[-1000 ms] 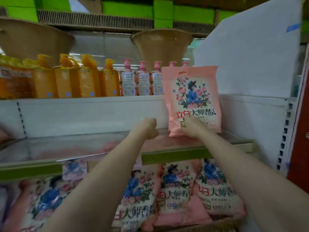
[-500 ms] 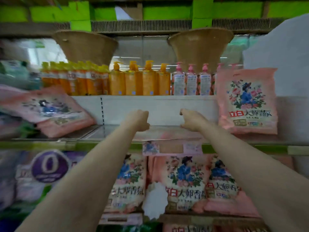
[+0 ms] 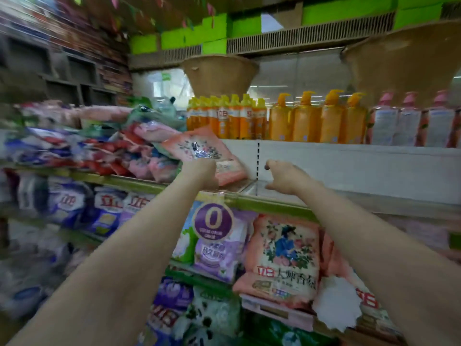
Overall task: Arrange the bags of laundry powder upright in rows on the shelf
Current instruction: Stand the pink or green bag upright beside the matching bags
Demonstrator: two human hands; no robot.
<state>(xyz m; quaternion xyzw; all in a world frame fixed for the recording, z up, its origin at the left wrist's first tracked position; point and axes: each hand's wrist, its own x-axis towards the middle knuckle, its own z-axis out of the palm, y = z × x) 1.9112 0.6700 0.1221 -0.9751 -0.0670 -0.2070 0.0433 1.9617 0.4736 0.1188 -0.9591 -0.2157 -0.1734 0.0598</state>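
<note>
**Now at the pile of laundry powder**

Right now my left hand (image 3: pixel 199 174) is up against the lower edge of a pink bag (image 3: pixel 207 153) that lies tilted on top of a heap of bags (image 3: pixel 104 148) on the shelf (image 3: pixel 252 196). The fingers are hidden behind the hand and the bag, so I cannot tell whether they are grasping it or only touching. My right hand (image 3: pixel 287 177) hangs just to the right, apart from the bag, over a bare stretch of shelf, its fingers loosely curled and holding nothing. Orange pump bottles (image 3: pixel 316 118) and pink-capped ones (image 3: pixel 411 121) stand in rows on the shelf above. Below, a pink flowered bag (image 3: pixel 284 258) stands upright beside a purple bag (image 3: pixel 219 248). Everything at the far left is blurred.
</note>
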